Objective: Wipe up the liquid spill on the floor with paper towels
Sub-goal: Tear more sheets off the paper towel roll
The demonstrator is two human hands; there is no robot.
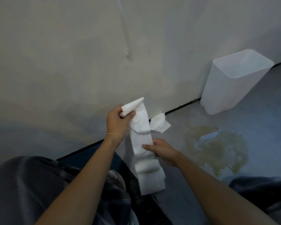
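A long white strip of paper towel [140, 137] hangs between my hands above the floor. My left hand [118, 122] grips its crumpled upper end. Lower down, my right hand [161, 150] pinches the strip, and the rest of it falls in loose folds [150, 176] below. A yellowish liquid spill [217, 146] spreads over the grey floor to the right of my hands. A crumpled piece of paper towel [160, 125] lies on the floor by the wall, left of the spill.
A white plastic bin [230, 88] stands against the wall, behind the spill. The pale wall [71, 70] fills the left and top. My knees in dark trousers [23, 184] are at the bottom left and bottom right.
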